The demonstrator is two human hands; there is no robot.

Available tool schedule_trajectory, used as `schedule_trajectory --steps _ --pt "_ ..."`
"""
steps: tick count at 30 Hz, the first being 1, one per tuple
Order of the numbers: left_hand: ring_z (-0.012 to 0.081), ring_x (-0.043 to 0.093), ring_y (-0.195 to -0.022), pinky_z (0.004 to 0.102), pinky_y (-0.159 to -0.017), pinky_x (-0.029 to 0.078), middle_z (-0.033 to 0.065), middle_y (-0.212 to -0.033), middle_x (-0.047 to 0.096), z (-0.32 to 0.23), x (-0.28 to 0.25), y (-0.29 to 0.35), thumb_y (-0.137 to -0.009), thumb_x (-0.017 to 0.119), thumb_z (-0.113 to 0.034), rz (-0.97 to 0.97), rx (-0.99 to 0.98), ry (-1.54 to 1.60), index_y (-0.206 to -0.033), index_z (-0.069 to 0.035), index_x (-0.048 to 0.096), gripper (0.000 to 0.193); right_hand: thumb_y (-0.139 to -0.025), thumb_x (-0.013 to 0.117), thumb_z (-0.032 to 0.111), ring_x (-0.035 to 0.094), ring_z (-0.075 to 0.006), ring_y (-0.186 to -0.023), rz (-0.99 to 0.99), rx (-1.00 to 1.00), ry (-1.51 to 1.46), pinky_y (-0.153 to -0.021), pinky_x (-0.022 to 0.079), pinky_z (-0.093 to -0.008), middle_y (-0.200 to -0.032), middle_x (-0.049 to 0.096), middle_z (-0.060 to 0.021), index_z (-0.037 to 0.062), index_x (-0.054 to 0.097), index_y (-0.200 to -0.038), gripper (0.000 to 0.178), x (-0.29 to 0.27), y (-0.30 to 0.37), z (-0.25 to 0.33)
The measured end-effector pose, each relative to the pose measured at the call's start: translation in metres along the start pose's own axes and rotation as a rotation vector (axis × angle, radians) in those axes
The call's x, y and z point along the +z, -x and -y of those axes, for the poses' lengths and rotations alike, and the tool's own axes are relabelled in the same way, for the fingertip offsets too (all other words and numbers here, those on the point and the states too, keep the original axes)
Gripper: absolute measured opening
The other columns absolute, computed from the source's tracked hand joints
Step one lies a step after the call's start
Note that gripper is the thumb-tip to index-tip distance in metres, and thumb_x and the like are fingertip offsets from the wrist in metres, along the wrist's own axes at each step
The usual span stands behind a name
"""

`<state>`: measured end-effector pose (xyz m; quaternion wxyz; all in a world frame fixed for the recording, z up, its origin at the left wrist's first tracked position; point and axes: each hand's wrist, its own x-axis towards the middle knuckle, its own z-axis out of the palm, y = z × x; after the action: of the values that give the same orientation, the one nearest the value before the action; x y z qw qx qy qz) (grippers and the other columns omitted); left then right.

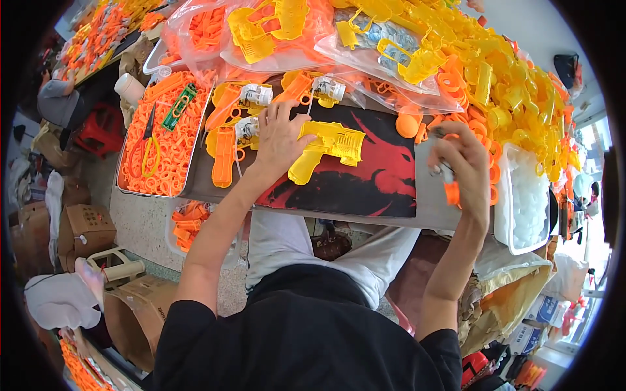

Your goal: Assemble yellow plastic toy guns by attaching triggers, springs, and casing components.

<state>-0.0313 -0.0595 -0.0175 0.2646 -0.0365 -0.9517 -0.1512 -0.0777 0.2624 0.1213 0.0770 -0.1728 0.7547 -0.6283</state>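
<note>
A yellow plastic toy gun half-shell point(326, 144) lies on a black-and-red mat point(391, 176) in front of me. My left hand point(280, 133) reaches over its left end with fingers spread. Its thumb is at the shell's edge, and its fingertips are near orange-and-yellow toy gun assemblies point(223, 156) with whitish cylindrical parts point(255, 95). Right of the mat, my right hand point(466, 163) is raised with fingers closed on a small orange-tipped part point(451, 189). The part's upper end is greyish and partly hidden by the fingers.
A tray point(195, 146) of small orange parts at left holds scissors point(149, 146) and a green piece point(179, 107). Yellow shells point(515, 91) heap up at far right, above a white tub point(505, 221) of translucent pieces. Plastic bags point(372, 52) of parts line the back.
</note>
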Motion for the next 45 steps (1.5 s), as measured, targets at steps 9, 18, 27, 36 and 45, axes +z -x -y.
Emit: schedule_trajectory --steps 9,18,27,36,45 --pt "0.018 0.063 -0.106 0.0324 -0.092 0.05 0.0075 -0.116 0.062 -0.044 0.017 0.001 -0.089 0.07 0.0 0.031 -0.47 1.085 -0.121 -0.003 0.053 0.036 -0.096 0.067 0.009 0.063 -0.0098 -0.067 0.332 0.017 0.354 -0.062 0.05 -0.0254 -0.078 0.071 -0.0057 -0.0034 0.073 -0.103 0.016 0.079 -0.039 -0.095" --pt "0.0186 0.065 -0.106 0.0322 -0.095 0.05 0.0105 -0.11 0.065 -0.053 0.009 -0.016 -0.088 0.056 0.008 0.126 -0.329 0.908 -0.119 -0.002 0.058 0.033 -0.088 0.076 0.011 0.062 -0.0194 -0.077 0.215 -0.199 0.474 -0.069 0.048 -0.0332 -0.088 0.065 -0.0101 -0.0045 0.071 -0.094 0.017 0.078 -0.037 -0.106" --pt "0.0321 0.071 -0.098 0.0392 -0.085 0.056 0.0184 -0.11 0.065 -0.077 0.003 -0.017 -0.09 0.052 0.01 0.065 -0.141 0.623 -0.119 -0.001 0.054 0.031 -0.086 0.078 0.014 0.065 -0.0223 -0.079 0.241 -0.08 0.523 -0.071 0.05 -0.0358 -0.088 0.067 -0.0115 -0.0053 0.07 -0.089 0.021 0.073 -0.036 -0.098" --pt "0.0253 0.075 -0.08 0.0339 -0.068 0.061 0.017 -0.107 0.065 -0.066 0.004 -0.009 -0.09 0.046 0.012 0.222 -0.368 0.949 -0.12 0.0 0.048 0.033 -0.084 0.081 0.012 0.062 -0.0133 -0.073 0.315 -0.044 0.367 -0.066 0.049 -0.0317 -0.084 0.066 -0.0066 -0.0053 0.071 -0.087 0.02 0.075 -0.045 -0.097" --pt "0.0353 0.067 -0.107 0.0458 -0.092 0.054 0.0182 -0.117 0.062 -0.041 -0.002 -0.01 -0.084 0.071 0.003 0.091 -0.298 0.559 -0.126 -0.005 0.05 0.047 -0.086 0.079 0.019 0.065 -0.0183 -0.062 0.455 0.052 0.508 -0.064 0.051 -0.0344 -0.066 0.067 -0.0085 -0.0016 0.074 -0.089 0.021 0.092 -0.066 -0.094"
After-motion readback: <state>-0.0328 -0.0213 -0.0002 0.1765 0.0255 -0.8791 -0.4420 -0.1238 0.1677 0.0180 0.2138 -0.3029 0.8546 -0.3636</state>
